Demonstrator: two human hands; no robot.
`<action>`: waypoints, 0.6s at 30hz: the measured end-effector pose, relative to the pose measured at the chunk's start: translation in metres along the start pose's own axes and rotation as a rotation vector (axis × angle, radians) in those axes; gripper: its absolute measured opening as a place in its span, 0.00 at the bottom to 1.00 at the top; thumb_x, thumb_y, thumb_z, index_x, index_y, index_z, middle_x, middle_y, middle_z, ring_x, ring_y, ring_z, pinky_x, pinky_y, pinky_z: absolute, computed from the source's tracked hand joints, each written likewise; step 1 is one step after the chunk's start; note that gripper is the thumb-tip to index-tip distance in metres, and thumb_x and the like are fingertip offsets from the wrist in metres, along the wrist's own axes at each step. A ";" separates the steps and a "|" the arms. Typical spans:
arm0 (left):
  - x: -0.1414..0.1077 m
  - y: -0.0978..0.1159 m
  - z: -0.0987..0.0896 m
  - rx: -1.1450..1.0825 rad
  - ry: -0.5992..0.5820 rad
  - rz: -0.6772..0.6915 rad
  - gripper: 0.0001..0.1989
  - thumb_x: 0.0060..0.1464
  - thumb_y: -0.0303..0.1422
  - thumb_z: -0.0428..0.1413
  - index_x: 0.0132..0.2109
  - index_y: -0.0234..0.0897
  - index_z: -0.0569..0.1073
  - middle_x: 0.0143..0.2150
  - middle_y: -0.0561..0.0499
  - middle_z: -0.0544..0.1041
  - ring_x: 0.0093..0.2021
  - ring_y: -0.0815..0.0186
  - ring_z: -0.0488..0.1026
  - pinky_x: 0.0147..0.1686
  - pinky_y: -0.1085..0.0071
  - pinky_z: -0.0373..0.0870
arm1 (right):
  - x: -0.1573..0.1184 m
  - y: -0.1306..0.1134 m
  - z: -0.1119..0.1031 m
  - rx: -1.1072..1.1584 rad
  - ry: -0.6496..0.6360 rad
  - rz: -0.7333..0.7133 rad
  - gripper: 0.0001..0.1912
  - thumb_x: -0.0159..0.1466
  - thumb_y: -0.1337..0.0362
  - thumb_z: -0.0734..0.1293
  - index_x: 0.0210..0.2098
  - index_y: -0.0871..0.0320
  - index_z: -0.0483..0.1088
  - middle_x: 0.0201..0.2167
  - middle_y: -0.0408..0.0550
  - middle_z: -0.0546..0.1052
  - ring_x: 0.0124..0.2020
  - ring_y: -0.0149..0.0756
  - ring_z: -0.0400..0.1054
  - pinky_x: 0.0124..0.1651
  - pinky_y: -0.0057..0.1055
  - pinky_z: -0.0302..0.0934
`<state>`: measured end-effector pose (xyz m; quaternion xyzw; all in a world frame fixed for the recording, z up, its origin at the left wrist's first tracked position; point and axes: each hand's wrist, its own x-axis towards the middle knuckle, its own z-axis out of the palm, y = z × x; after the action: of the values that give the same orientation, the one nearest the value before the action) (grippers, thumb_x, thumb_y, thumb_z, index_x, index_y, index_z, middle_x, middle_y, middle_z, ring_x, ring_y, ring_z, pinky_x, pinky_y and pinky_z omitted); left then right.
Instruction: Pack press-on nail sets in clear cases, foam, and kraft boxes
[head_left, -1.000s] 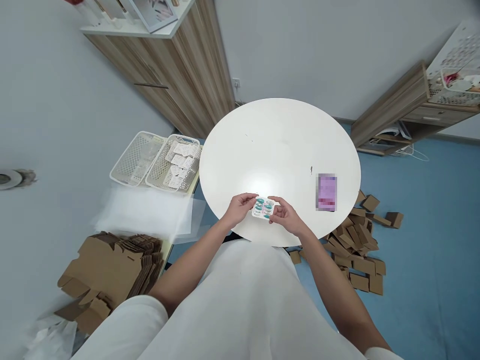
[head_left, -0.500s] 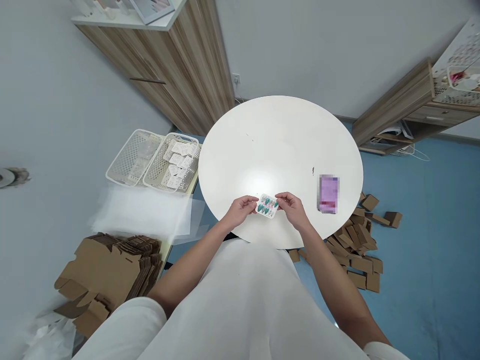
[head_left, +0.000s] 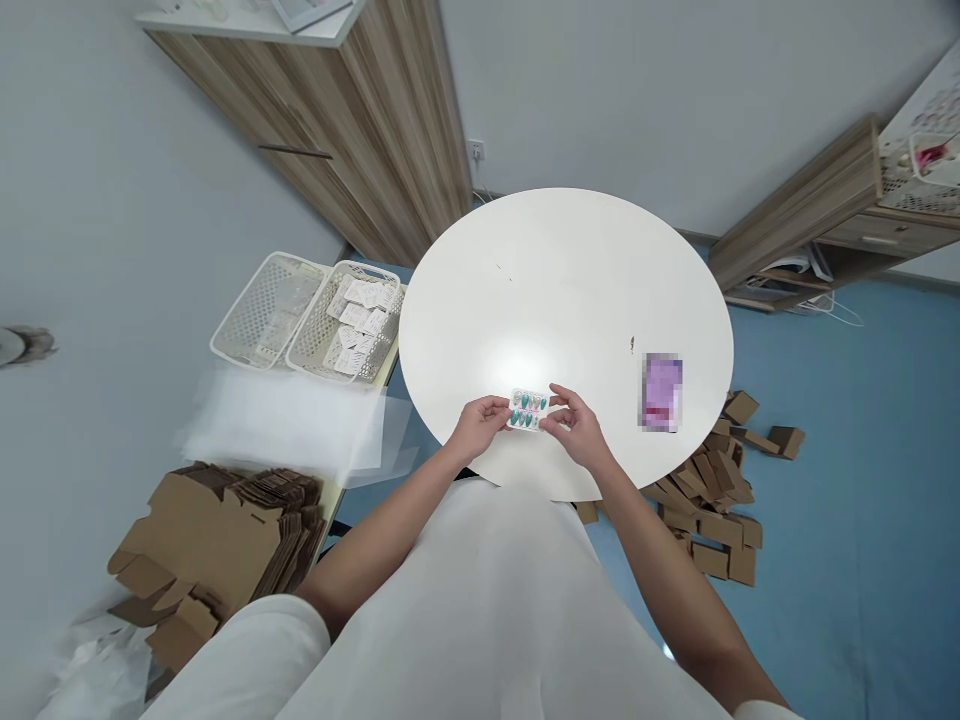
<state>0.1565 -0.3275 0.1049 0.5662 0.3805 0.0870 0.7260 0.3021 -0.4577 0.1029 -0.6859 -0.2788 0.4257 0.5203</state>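
In the head view, we are holding a small clear-white tray (head_left: 529,410) of green and pale nails between both hands, close to the near edge of the round white tabletop (head_left: 570,270). Our left hand (head_left: 481,424) is pinching the tray's left edge between thumb and fingers. Our right hand (head_left: 576,428) is grasping the right edge lightly, its thumb lying at the lower right corner and its forefinger standing up by the upper one. Whether the tray is resting on the tabletop or hanging just above it, we cannot tell.

The step in hand, as we are judging it, is handling and looking over the filled tray, its nails facing up. Any next move is calling for a level tray and a grip on the edges alone, so that no nail is being knocked loose.

A purple, blurred-out object (head_left: 661,390) is lying near the tabletop's right edge, well apart from our hands. Beyond the left edge, a basket (head_left: 319,335) is holding white packets (head_left: 362,322).
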 end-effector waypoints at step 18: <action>0.010 -0.039 -0.086 0.597 0.132 0.022 0.30 0.45 0.32 0.56 0.57 0.39 0.60 0.45 0.46 0.63 0.43 0.63 0.65 0.41 0.66 0.66 | 0.055 0.039 0.110 -0.513 -0.084 -0.008 0.33 0.53 0.64 0.65 0.56 0.53 0.53 0.42 0.51 0.64 0.41 0.41 0.62 0.42 0.38 0.62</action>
<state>0.0958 -0.2703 0.0599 0.7518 0.4295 0.0161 0.5001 0.2298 -0.3715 0.0392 -0.7759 -0.4018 0.3672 0.3188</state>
